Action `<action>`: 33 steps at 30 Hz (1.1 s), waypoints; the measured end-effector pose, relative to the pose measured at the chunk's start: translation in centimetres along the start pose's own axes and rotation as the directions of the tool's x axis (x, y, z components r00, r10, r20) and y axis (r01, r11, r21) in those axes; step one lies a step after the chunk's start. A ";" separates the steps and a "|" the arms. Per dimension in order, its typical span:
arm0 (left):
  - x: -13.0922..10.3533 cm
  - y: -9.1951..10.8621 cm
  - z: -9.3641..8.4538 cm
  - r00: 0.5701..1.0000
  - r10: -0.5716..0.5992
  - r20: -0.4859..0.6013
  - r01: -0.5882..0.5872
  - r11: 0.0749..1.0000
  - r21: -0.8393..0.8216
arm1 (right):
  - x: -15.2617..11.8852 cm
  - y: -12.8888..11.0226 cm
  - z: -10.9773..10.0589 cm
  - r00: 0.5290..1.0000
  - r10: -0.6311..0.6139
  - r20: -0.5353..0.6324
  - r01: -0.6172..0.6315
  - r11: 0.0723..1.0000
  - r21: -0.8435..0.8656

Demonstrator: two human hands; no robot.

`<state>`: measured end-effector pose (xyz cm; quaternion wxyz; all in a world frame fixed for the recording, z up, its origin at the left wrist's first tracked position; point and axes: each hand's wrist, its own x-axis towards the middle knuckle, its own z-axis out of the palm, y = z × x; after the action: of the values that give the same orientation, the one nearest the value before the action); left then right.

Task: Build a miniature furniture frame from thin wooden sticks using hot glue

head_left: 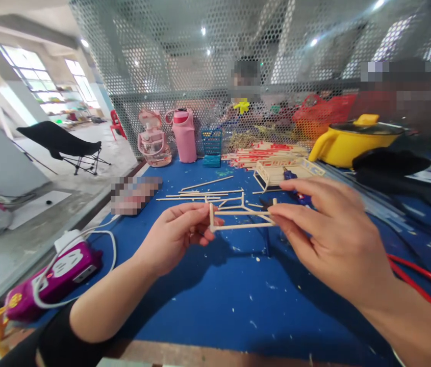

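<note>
Between my two hands, a small frame of thin wooden sticks [243, 226] is held up above the blue tabletop. My left hand [179, 232] pinches its left end by an upright stick. At the other end, the thumb and fingertips of my right hand [324, 224] close on the right corner. Behind the frame, several loose wooden sticks [200, 194] lie on the table. A larger stick-built tray [276, 176] sits farther back, partly covered by my right hand, with a dark blue tool [288, 174] beside it, mostly hidden.
A purple power strip [62, 275] with a white cable lies at left, near a blurred phone-like object [134, 195]. Pink bottles [184, 135], a blue basket [211, 147], red-tipped sticks [264, 153] and a yellow pot [356, 145] line the back. Red cable [422, 283] runs at right.
</note>
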<state>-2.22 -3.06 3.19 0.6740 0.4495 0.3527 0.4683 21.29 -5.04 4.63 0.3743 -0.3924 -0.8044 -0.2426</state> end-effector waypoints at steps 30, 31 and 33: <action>-0.3 -0.2 0.2 0.980 0.039 -0.195 0.005 0.976 0.219 | -0.2 0.4 1.7 0.711 0.474 0.520 -0.672 0.238 0.701; -0.3 -0.2 0.1 0.981 0.042 -0.191 0.001 0.975 0.222 | -0.1 0.4 1.7 0.701 0.475 0.531 -0.676 0.206 0.708; -0.3 -0.1 0.0 0.983 0.044 -0.179 -0.001 0.973 0.230 | -0.1 0.4 1.6 0.691 0.489 0.532 -0.678 0.182 0.712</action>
<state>-2.23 -3.39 3.09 0.5772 0.4833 0.4594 0.4713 20.93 -3.74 3.62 0.5056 -0.4376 -0.6228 0.4062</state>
